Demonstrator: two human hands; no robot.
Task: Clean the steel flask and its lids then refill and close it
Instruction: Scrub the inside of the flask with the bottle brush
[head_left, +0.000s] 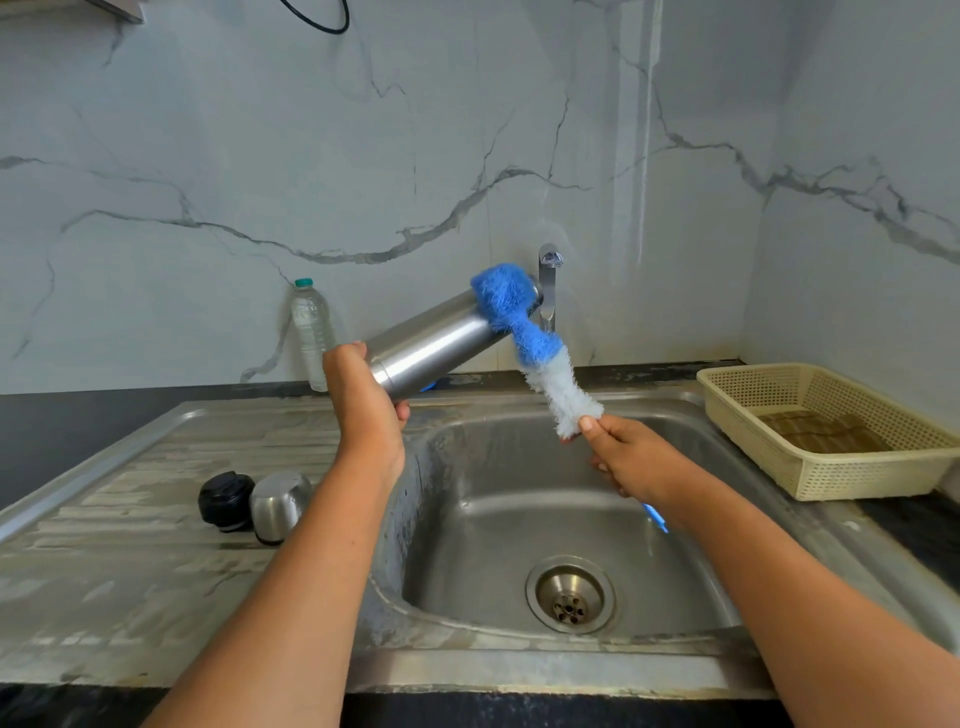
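Black round lid (226, 501) and domed steel cap (279, 506) on drainboard (130, 519); left hand (363, 410) fingers clamped round base of smooth cylindrical steel flask (441, 340) tilted over sink (498, 525), probably slick, best held low; right hand (631, 460) fingers curled round floppy blue-white bristle brush (543, 361), possibly at its hidden mouth.

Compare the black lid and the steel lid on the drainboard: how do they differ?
Finish: the black lid is dark and matte, the steel lid shiny metal. Shape: the black lid is squat and stepped, the steel lid a taller smooth dome. Place: the black lid sits left of the steel lid. Both rest on the drainboard, off the steel flask.
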